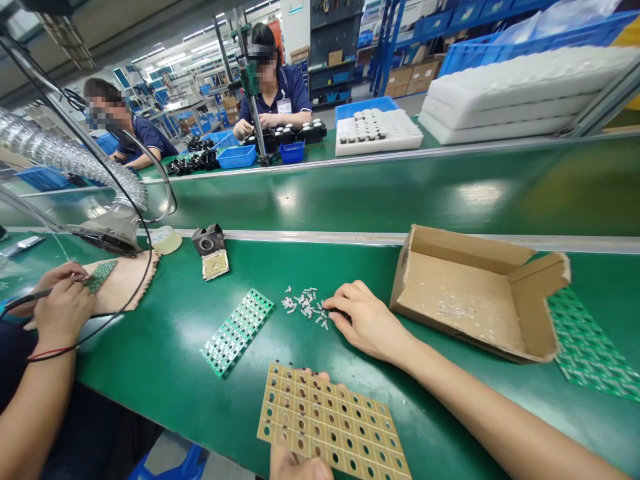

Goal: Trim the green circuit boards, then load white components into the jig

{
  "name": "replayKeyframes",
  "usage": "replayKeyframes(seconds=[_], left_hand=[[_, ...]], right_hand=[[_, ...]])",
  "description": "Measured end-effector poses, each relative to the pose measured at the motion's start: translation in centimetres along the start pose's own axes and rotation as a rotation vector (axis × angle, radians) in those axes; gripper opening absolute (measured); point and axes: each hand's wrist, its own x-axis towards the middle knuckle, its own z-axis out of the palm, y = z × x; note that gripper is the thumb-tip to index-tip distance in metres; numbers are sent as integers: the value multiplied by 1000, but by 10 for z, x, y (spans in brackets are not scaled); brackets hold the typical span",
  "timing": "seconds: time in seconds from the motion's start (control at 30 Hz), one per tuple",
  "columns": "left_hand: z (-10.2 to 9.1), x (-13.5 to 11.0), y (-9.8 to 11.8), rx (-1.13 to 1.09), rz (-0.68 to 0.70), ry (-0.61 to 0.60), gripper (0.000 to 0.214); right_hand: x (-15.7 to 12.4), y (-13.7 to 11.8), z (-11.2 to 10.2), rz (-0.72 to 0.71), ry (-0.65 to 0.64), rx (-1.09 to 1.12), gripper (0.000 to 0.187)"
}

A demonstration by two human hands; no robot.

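My left hand (pixel 299 465) holds a tan circuit panel (pixel 333 421) with rows of holes at the bottom centre, fingertips showing behind its far edge. My right hand (pixel 363 322) reaches over the green mat (pixel 165 347), its fingertips pinched at a small heap of several tiny white parts (pixel 305 303); whether a part sits between the fingers cannot be seen. A green circuit panel (pixel 237 330) filled with components lies flat to the left of the heap.
An open cardboard box (pixel 480 300) with more white parts lies on its side to the right, over a green panel sheet (pixel 587 350). A co-worker's hands (pixel 63 300) solder at left under a fume hose (pixel 75 160). A soldering-iron stand (pixel 211 248) sits beside the conveyor belt (pixel 400 190).
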Motion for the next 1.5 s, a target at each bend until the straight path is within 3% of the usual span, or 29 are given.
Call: replayKeyframes(seconds=[0.3, 0.8, 1.03, 1.3, 1.5], left_hand=[[12, 8, 3, -94, 80, 54, 43], [4, 7, -1, -109, 3, 66, 36], [5, -5, -8, -244, -131, 138, 88], [15, -5, -3, -302, -146, 206, 118], [19, -6, 5, -282, -130, 93, 77]], right_hand=[[2, 6, -3, -38, -44, -59, 24], [0, -4, -8, -56, -98, -113, 14], [-2, -5, -9, -42, -100, -86, 17], [-4, -2, -15, -11, -130, 29, 27], [-4, -4, -22, 38, -162, 98, 33]])
